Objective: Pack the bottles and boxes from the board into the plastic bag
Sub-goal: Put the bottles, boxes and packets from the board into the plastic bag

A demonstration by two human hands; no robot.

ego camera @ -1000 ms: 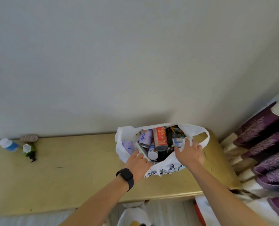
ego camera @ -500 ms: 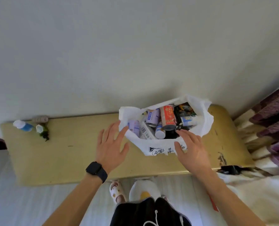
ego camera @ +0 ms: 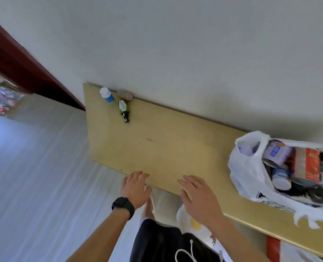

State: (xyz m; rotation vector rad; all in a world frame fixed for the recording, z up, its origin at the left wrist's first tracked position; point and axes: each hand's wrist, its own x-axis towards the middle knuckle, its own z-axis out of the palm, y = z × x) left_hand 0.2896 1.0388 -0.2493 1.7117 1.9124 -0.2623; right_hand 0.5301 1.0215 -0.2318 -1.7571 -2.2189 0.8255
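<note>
While the board (ego camera: 166, 148) carries just three small things at its far left corner, the plastic bag (ego camera: 247, 167) at its right end gapes, crammed with cans, bottles and boxes, so most of the packing looks done. The right hand (ego camera: 198, 197) and left hand (ego camera: 135, 188) hover at the near edge, fingers loose and spread, holding nothing. Left to pack, I judge: the green pump bottle (ego camera: 123, 108) lying down, the blue bottle (ego camera: 106, 95) and a ribbed beige item (ego camera: 124, 94).
</note>
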